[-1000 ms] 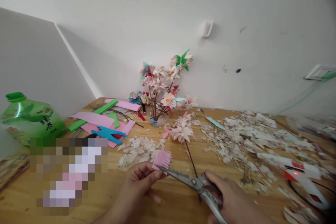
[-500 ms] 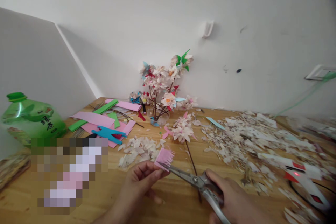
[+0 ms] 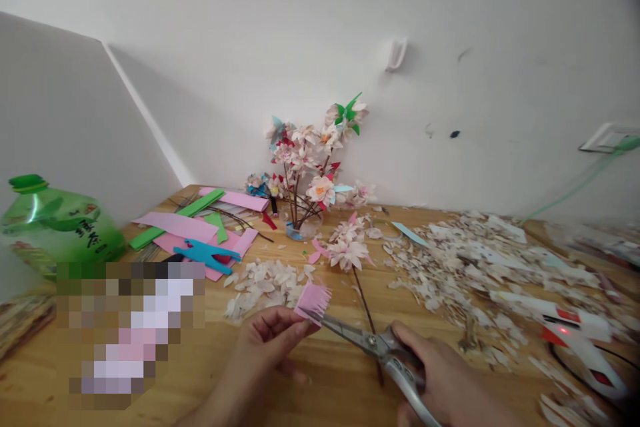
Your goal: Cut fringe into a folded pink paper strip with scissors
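Note:
Pinched in my left hand (image 3: 277, 340) is a small strip of pink paper (image 3: 314, 300), its far right edge cut into a fine fringe. My right hand (image 3: 435, 373) grips a pair of metal scissors (image 3: 373, 343). Their blades reach left to the lower edge of the strip, close to my left fingertips. Just beyond the strip lies a pile of pale petals (image 3: 270, 283). Behind the scissors a flower (image 3: 347, 253) with whitish petals and pink leaves rests on the table, its brown stem running under the blades.
Several flowers on twigs stand in a clear vase (image 3: 305, 223) by the wall. Coloured paper (image 3: 210, 253) and a green bottle (image 3: 60, 227) are at left. Dried petals (image 3: 450, 273) spread at right, beside a white glue gun (image 3: 580, 333) with a red light. Part of the left is pixelated.
Almost nothing differs. Both hands, the pink strip and the scissors keep nearly the same places; the view has shifted very slightly.

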`<state>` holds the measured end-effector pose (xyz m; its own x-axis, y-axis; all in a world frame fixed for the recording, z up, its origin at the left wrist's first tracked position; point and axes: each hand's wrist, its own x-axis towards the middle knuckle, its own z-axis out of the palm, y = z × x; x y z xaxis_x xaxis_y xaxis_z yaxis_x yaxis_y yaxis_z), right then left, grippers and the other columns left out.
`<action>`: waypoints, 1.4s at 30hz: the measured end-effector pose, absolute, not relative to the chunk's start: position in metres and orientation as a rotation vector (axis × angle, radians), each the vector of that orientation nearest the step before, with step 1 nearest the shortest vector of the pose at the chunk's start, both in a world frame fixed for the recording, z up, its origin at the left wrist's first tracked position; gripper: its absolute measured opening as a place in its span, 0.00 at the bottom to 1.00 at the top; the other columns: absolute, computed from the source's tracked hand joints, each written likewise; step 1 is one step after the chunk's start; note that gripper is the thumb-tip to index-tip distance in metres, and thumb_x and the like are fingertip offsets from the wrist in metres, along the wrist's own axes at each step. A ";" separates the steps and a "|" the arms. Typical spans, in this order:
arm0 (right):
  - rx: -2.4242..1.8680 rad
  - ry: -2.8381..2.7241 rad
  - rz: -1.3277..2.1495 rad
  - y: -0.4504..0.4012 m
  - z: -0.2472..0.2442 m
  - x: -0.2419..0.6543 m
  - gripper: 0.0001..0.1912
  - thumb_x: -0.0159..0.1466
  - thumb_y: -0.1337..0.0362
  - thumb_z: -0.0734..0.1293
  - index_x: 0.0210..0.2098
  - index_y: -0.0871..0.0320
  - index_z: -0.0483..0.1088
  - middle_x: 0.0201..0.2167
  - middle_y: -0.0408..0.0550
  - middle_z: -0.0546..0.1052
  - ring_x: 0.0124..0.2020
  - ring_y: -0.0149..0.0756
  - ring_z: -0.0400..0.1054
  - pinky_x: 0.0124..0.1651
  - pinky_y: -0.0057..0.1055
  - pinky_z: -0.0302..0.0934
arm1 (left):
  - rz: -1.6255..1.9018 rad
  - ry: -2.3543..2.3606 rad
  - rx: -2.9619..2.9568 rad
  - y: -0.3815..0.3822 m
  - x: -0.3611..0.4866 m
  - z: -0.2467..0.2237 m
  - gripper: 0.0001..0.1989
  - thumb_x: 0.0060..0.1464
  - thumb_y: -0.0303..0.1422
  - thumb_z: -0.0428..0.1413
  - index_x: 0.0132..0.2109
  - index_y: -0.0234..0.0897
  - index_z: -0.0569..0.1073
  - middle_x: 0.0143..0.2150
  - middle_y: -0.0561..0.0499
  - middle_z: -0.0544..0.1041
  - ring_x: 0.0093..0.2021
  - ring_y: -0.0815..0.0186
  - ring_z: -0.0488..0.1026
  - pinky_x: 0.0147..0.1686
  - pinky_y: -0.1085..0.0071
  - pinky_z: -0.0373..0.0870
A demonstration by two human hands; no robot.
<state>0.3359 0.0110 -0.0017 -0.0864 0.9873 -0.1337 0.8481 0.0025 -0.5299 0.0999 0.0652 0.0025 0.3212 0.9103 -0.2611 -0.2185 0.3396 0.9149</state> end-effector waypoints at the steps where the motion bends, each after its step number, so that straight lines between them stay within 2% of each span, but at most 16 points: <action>1: -1.920 -2.005 0.706 0.011 -0.001 0.336 0.25 0.35 0.55 0.75 0.28 0.54 0.62 0.25 0.38 0.74 0.26 0.34 0.64 0.26 0.24 0.52 | 0.895 0.952 0.913 0.065 0.100 0.003 0.11 0.35 0.37 0.63 0.27 0.33 0.75 0.32 0.45 0.79 0.41 0.54 0.74 0.13 0.81 0.69; 6: -1.934 -2.002 0.743 0.011 -0.001 0.337 0.26 0.33 0.53 0.75 0.28 0.54 0.63 0.26 0.38 0.74 0.27 0.35 0.65 0.26 0.25 0.53 | 0.885 0.965 0.935 0.064 0.100 0.004 0.11 0.36 0.37 0.63 0.27 0.33 0.76 0.31 0.45 0.79 0.38 0.57 0.75 0.13 0.83 0.67; 11: -1.956 -2.012 0.727 0.011 -0.004 0.339 0.25 0.34 0.57 0.75 0.28 0.53 0.63 0.25 0.37 0.74 0.26 0.35 0.65 0.27 0.25 0.52 | 0.883 0.964 0.900 0.063 0.101 0.006 0.10 0.35 0.35 0.64 0.26 0.34 0.76 0.30 0.47 0.80 0.37 0.59 0.76 0.11 0.85 0.64; 22: -1.991 -2.041 0.743 0.008 -0.001 0.339 0.27 0.37 0.56 0.74 0.35 0.54 0.64 0.34 0.44 0.74 0.35 0.43 0.66 0.34 0.28 0.56 | 0.941 0.996 0.912 0.066 0.100 0.001 0.11 0.34 0.36 0.64 0.26 0.33 0.76 0.31 0.46 0.80 0.35 0.58 0.75 0.14 0.80 0.69; 25: -1.993 -2.038 0.739 0.008 -0.003 0.340 0.29 0.36 0.57 0.75 0.37 0.53 0.64 0.33 0.43 0.74 0.33 0.41 0.66 0.33 0.29 0.56 | 0.952 1.021 0.922 0.067 0.099 0.001 0.11 0.34 0.36 0.64 0.26 0.34 0.77 0.32 0.46 0.80 0.31 0.62 0.76 0.14 0.81 0.68; 29: -1.989 -2.041 0.746 0.009 -0.007 0.340 0.32 0.35 0.54 0.75 0.38 0.53 0.64 0.36 0.46 0.74 0.36 0.44 0.66 0.36 0.30 0.57 | 0.962 1.032 0.910 0.066 0.100 0.003 0.10 0.33 0.36 0.64 0.25 0.34 0.77 0.30 0.47 0.80 0.25 0.66 0.75 0.13 0.82 0.66; 34: -2.002 -2.045 0.767 0.009 -0.004 0.335 0.33 0.33 0.53 0.75 0.38 0.55 0.65 0.37 0.50 0.75 0.38 0.48 0.67 0.34 0.30 0.58 | 0.957 1.017 0.875 0.063 0.102 0.002 0.11 0.33 0.36 0.64 0.25 0.33 0.76 0.30 0.47 0.80 0.24 0.66 0.75 0.12 0.81 0.66; 42: -1.982 -2.044 0.743 0.009 -0.005 0.335 0.34 0.33 0.51 0.75 0.38 0.56 0.66 0.35 0.49 0.75 0.36 0.47 0.67 0.34 0.30 0.58 | 0.965 0.991 0.807 0.062 0.103 0.002 0.12 0.30 0.36 0.66 0.23 0.33 0.74 0.27 0.47 0.79 0.30 0.60 0.76 0.11 0.82 0.65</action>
